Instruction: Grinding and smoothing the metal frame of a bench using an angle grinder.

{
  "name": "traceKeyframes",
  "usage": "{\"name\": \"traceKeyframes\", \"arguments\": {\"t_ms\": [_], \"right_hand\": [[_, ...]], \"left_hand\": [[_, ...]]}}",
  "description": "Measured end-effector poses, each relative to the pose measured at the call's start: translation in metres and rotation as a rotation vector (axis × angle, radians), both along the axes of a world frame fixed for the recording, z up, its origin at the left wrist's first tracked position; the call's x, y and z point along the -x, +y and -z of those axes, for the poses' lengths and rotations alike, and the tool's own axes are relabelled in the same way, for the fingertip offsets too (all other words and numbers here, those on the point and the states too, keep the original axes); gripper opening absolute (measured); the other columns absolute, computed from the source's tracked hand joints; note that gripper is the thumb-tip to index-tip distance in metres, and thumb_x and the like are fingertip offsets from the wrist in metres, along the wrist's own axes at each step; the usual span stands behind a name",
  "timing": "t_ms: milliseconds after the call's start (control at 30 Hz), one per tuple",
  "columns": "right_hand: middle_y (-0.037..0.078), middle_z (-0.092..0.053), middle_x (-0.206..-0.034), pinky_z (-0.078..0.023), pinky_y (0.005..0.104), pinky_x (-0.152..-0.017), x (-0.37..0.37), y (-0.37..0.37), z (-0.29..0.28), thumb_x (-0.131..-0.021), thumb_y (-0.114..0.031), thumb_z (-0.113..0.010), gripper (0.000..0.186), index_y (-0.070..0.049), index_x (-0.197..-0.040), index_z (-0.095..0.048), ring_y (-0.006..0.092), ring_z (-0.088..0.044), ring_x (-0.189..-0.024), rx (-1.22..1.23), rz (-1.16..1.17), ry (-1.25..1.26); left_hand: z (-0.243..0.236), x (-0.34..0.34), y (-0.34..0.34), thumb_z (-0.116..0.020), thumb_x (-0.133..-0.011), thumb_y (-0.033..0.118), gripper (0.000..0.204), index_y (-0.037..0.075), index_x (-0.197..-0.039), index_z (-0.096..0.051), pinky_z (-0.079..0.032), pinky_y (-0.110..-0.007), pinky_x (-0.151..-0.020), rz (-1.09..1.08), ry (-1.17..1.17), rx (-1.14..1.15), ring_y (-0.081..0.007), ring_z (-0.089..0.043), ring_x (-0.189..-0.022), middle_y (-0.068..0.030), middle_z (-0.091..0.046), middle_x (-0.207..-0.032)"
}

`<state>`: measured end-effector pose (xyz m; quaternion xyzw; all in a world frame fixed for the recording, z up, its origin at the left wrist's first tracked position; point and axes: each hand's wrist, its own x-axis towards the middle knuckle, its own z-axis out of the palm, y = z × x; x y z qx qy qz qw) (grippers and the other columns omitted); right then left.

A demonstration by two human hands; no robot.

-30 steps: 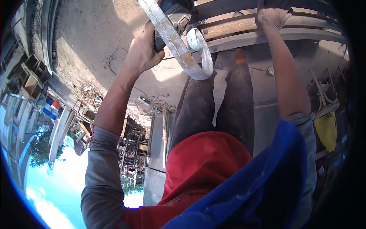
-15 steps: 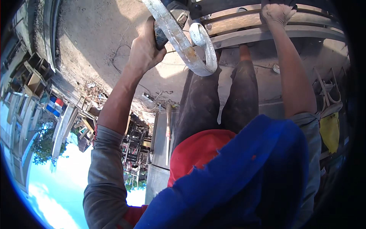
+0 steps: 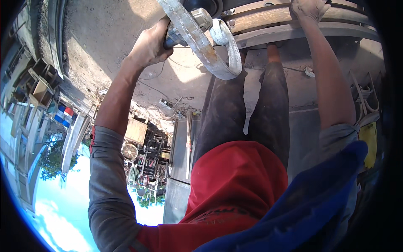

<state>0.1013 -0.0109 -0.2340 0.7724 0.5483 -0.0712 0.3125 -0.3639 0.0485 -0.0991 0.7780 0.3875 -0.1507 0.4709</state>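
"Where's the power tool, and what have your hands got?"

"The power tool (image 3: 174, 37) is just behind the curled metal band (image 3: 201, 45), which partly hides it. My left hand (image 3: 151, 44) is wrapped round its dark body, left of the band. My right hand (image 3: 308, 9) lies on the wooden slats (image 3: 262, 21), well right of the band; its fingertips don't show clearly, so I can't tell if it's clamped."

"How would the tool handle?"

"Weighty toward its metal head (image 3: 202, 19), I'd judge, and stiff; sturdy rather than fragile, though dust could make the casing slick. I'd grip the body, where my palm is, clear of the dark round part (image 3: 205, 6) beyond the band. The band looks hard and rigid too; I'd take it by its broad, flat stretch."

"Any containers?"

"Far left of the band, a blue barrel-like thing (image 3: 65, 116) with white and red; I can't make out what's inside. Far right of the band hangs something yellow (image 3: 370, 145), maybe a bag, contents hidden."
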Motion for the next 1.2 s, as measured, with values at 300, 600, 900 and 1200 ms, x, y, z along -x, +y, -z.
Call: {"name": "traceKeyframes", "arguments": {"t_ms": [300,600,900,1200], "right_hand": [[0.019,-0.064,-0.126,-0.048,0.041,-0.094,0.015,0.022,-0.033,-0.101,-0.057,-0.057,0.069,0.0,-0.139,-0.056,0.0302,-0.061,-0.105,0.285,0.1,-0.091],[0.022,-0.048,-0.152,-0.041,0.0476,-0.111,0.008,0.022,-0.029,-0.101,-0.052,-0.061,0.076,0.0,-0.154,-0.04,0.0374,-0.052,-0.13,0.164,0.225,0.027],[0.022,-0.049,-0.152,-0.039,0.0482,-0.112,0.013,0.007,-0.017,-0.1,-0.05,-0.063,0.075,0.0,-0.152,-0.042,0.0376,-0.051,-0.132,-0.118,0.181,0.062],[0.022,-0.049,-0.152,-0.038,0.0488,-0.113,0.007,-0.006,-0.008,-0.099,-0.048,-0.066,0.074,0.001,-0.15,-0.045,0.0378,-0.05,-0.135,-0.404,0.14,0.079]], "left_hand": [[-0.008,-0.04,0.022,-0.082,-0.078,0.007,0.084,0.004,-0.152,-0.042,-0.061,-0.042,-0.066,0.145,0.065,-0.09,-0.0354,-0.075,-0.08,-0.0212,-0.074,-0.105],[-0.002,-0.038,0.024,-0.08,-0.083,0.01,0.082,0.006,-0.154,-0.04,-0.061,-0.041,-0.062,0.204,-0.037,-0.155,-0.0333,-0.075,-0.077,-0.0202,-0.074,-0.107],[0.007,-0.036,0.033,-0.076,-0.087,0.013,0.076,0.006,-0.154,-0.04,-0.061,-0.039,-0.06,0.304,0.004,-0.232,-0.0319,-0.076,-0.077,-0.0196,-0.074,-0.108],[0.003,-0.027,0.038,-0.075,-0.087,0.012,0.073,0.005,-0.152,-0.043,-0.06,-0.039,-0.059,0.311,0.011,-0.14,-0.0327,-0.075,-0.073,-0.0194,-0.073,-0.108]]}}
